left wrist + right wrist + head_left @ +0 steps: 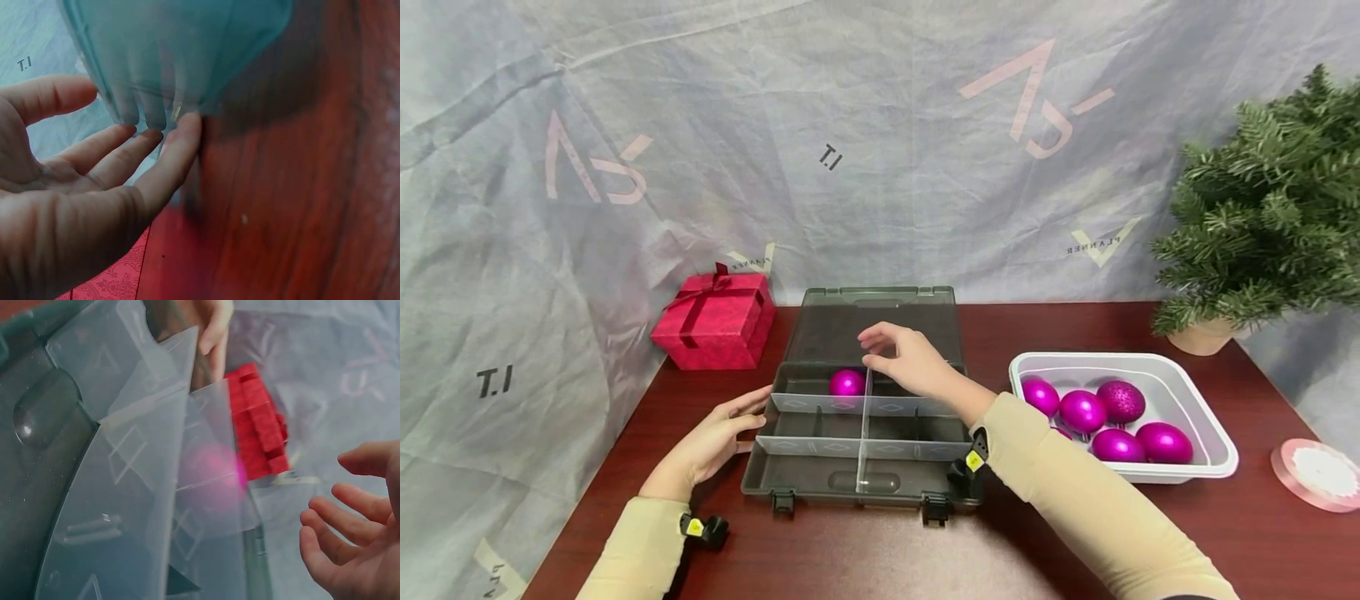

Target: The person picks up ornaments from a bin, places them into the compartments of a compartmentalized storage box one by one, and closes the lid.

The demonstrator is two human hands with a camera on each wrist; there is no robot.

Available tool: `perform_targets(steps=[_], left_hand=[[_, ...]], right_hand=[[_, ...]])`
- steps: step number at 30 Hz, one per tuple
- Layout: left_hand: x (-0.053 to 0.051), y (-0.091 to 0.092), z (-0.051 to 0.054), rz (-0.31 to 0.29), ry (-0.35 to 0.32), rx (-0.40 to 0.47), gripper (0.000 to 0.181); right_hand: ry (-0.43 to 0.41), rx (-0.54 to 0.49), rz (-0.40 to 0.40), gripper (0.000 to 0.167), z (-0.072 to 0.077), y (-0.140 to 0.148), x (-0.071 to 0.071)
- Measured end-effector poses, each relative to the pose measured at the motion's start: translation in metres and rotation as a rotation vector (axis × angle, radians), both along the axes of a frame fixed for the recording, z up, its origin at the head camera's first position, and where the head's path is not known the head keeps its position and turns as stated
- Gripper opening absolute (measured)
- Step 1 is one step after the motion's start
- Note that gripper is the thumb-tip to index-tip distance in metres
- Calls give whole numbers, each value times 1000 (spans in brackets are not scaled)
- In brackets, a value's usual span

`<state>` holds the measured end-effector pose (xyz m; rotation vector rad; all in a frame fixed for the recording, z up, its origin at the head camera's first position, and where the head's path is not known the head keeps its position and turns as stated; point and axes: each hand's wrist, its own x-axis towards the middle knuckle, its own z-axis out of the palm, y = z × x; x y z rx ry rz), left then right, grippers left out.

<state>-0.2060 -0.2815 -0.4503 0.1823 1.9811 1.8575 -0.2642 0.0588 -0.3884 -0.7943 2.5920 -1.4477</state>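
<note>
Hovering above the back row of an open, rectangular box of dark, see-through grey plastic (887,500), the right hand (906,358) holds nothing, its fingers loosely bent and its thumb well apart from their tips. A single shiny magenta ball (847,384) sits in the box's back left compartment, close to the pale translucent plastic divider (861,467) that runs from front to back. The left hand (715,437) rests its fingertips against the box's left side, the fingers fairly straight and spread, the thumb set apart from them, with no ball in its grasp. Behind the compartments, the matching grey lid (827,321) lies folded back on the glossy reddish-brown wooden table (880,558).

To the right stands a white rectangular plastic tray (1086,358) bearing more magenta balls (1082,412), one of them glittery. Past it are a green artificial fir (1277,200) in a beige pot (1201,337) and a round pink roll of ribbon (1317,473). A bright red gift box with a dark red bow (718,329) stands at the back left, before a wrinkled grey printed cloth (880,225)
</note>
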Motion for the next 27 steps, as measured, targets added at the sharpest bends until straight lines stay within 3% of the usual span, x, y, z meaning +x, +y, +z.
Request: perform_targets(steps=[9,18,27], left_hand=[[0,-1,-3,0,11,-24,67],[5,-6,-1,-9,30,-37,66],[4,-1,-1,-28,55,-13,66]], right_hand=[[34,-82,-6,29,19,34,21],[72,-201,35,29,22,77,46],[138,-146,-73,29,19,152,64]])
